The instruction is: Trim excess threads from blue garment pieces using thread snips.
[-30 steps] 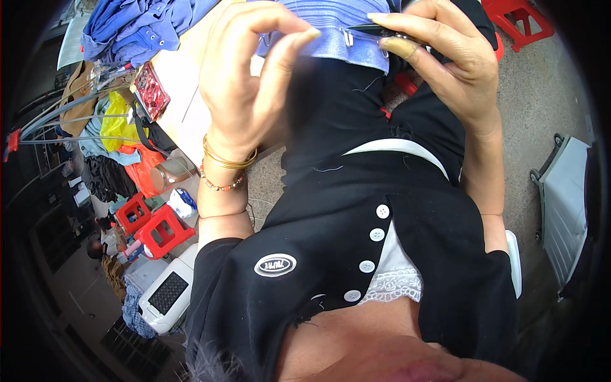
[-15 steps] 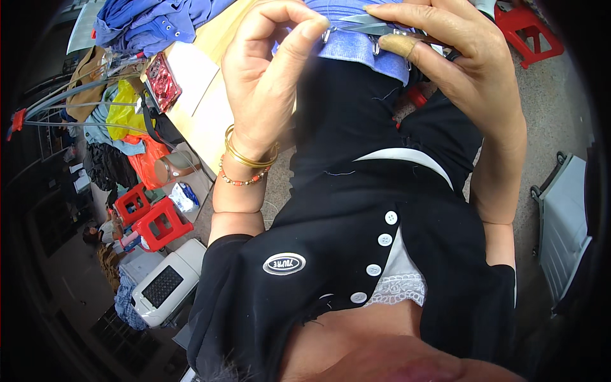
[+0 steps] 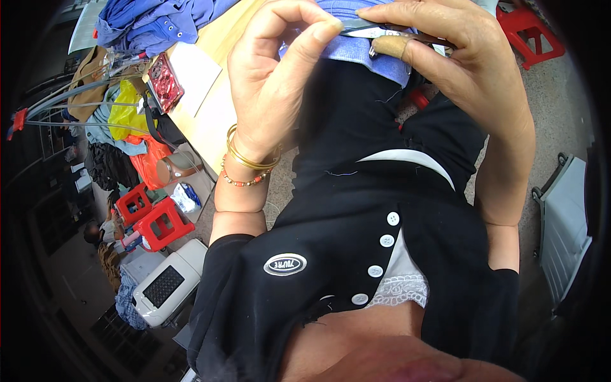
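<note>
Blue ribbed fabric (image 3: 379,62) lies across my black-clad lap at the top of the view, with a small metal hook or clip near its lower band. My left hand (image 3: 273,73) is closed, thumb and forefinger pinched together over the fabric; whatever they hold is too small to make out. My right hand (image 3: 468,70) holds a pair of small scissors (image 3: 375,32), with the blades pointing left toward my left fingertips. A tan wrap covers one of its fingertips. The scissor handles are mostly hidden by my right hand.
A wooden table (image 3: 213,95) is at the left, bearing blue garments (image 3: 143,28) and a red patterned case (image 3: 164,83). Beyond it are bags, red stools (image 3: 162,224) and a white machine-like case (image 3: 167,283). Another red stool (image 3: 529,35) stands far right, near a grey wheeled panel (image 3: 563,229).
The scissor blades have shifted and look closer together than before. My left pinch has moved slightly right. My right fingers now cover more of the metal hooks.
</note>
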### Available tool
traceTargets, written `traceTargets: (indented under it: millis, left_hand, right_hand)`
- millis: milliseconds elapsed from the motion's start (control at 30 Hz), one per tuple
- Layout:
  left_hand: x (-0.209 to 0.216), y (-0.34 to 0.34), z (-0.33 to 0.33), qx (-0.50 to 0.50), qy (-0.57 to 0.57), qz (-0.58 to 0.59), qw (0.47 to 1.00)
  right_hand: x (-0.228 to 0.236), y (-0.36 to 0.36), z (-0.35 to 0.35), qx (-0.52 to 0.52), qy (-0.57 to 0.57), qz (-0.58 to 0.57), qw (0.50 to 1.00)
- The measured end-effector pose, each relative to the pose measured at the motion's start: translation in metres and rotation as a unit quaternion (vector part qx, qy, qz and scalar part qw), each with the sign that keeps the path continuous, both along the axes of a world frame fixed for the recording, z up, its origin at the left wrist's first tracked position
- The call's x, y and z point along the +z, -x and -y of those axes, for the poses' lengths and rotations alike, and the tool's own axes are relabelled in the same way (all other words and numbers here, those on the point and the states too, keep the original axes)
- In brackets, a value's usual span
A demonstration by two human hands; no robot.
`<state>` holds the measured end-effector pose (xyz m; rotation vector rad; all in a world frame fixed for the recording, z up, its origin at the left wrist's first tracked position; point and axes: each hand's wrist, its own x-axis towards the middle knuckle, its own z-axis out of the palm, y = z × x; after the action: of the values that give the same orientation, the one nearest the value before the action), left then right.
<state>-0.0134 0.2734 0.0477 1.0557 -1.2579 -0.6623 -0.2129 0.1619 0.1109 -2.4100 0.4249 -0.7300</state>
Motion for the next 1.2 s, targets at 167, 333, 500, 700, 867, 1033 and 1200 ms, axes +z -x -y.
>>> traceTargets:
  millis: [167, 333, 500, 700, 867, 1033, 1200]
  left_hand:
    - [0.001, 0.000, 0.002, -0.015, 0.009, 0.004, 1.000]
    - [0.000, -0.002, 0.003, 0.010, 0.013, -0.032, 0.999]
    - [-0.001, -0.004, 0.003, 0.004, 0.007, -0.042, 0.999]
    - [-0.001, -0.004, 0.002, 0.018, 0.011, -0.009, 1.000]
    - [0.001, -0.003, -0.001, 0.025, 0.004, 0.012, 1.000]
    - [0.002, -0.001, 0.001, 0.014, 0.021, 0.001, 1.000]
    - [0.034, 0.015, -0.011, 0.010, 0.021, 0.176, 0.984]
  right_hand:
    - [-0.006, -0.001, 0.001, 0.006, -0.007, 0.022, 1.000]
    - [0.008, 0.000, -0.002, 0.006, -0.045, 0.000, 0.999]
    - [0.003, 0.001, -0.001, 0.004, -0.030, 0.015, 0.999]
    - [-0.005, -0.004, 0.001, 0.011, -0.001, 0.029, 1.000]
    - [-0.008, -0.005, 0.001, 0.013, 0.023, 0.039, 0.999]
    - [0.000, 0.003, 0.000, 0.003, 0.013, 0.029, 0.999]
    - [-0.017, 0.020, 0.002, -0.090, -0.175, 0.086, 0.977]
